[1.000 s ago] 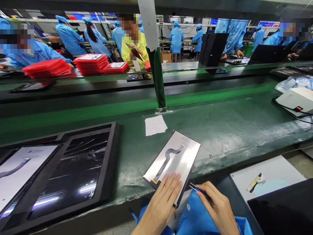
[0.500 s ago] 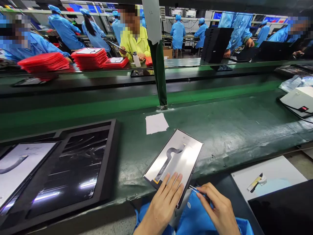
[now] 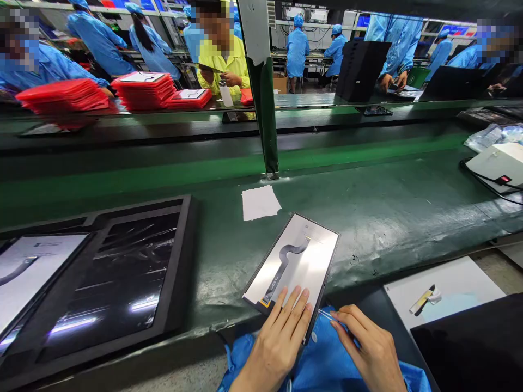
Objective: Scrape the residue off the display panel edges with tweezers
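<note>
A flat display panel (image 3: pixel 314 260) with a silvery back and a curved dark ribbon cable (image 3: pixel 281 260) lies at an angle over the front edge of the green bench. My left hand (image 3: pixel 281 332) rests flat on its lower part, fingers stretched out. Metal tweezers (image 3: pixel 327 314) are pinched between the thumb and fingers of my right hand (image 3: pixel 363 337), and their tips are at the panel's right edge. Whether the tips touch the edge cannot be made out.
White paper sheets (image 3: pixel 260 203) lie behind the panel. A black tray (image 3: pixel 186 261) with panels is at the left. A white board (image 3: pixel 453 288) lies at the right, a post (image 3: pixel 267 120) stands behind, and people work across the bench.
The view has shifted slightly. The panel's lower left corner has turned a little to the right, and both hands keep their places at the panel.
</note>
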`<state>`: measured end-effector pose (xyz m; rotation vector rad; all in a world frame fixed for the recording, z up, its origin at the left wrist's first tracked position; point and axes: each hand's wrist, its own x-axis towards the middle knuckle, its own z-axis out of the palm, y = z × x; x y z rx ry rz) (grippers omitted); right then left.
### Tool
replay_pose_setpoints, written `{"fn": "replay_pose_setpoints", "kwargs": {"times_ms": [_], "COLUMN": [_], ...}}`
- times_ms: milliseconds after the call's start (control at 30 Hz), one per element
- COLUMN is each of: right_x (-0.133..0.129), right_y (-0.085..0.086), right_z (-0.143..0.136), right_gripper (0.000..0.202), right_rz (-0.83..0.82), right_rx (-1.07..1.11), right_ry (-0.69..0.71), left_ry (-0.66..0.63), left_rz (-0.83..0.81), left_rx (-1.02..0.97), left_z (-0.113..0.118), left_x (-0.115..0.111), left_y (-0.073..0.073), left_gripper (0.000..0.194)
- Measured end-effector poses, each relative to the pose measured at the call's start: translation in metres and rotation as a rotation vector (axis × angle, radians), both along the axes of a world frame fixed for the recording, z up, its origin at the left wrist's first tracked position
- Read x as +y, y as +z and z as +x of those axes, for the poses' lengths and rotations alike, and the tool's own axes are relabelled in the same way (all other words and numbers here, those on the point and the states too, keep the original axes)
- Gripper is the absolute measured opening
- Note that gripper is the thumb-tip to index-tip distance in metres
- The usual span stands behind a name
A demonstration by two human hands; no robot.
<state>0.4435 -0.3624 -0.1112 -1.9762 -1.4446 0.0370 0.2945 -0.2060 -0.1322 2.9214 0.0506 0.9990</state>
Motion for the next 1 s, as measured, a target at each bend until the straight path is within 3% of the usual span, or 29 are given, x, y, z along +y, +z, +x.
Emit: {"fn": "replay_pose_setpoints", "kwargs": {"times_ms": [367, 800, 1000], "right_x": [0.010, 0.007, 0.012], "right_y": [0.012, 0.008, 0.017], "right_z": [-0.003, 0.002, 0.002], "right_gripper": [0.028, 0.025, 0.034], "right_rz": [0.067, -0.006, -0.010], "right_rx": [-0.047, -0.051, -0.126], "right_ry": [-0.021, 0.025, 0.005], "left_ry": [-0.004, -0.010, -0.008], "left_rz": [0.028, 0.022, 0.028], "left_rx": [-0.008, -0.001, 0.006], "left_z": [0.001, 0.001, 0.000], "left_x": [0.001, 0.001, 0.002], "left_y": [0.005, 0.006, 0.007], "left_gripper": [0.038, 0.040, 0.040]}}
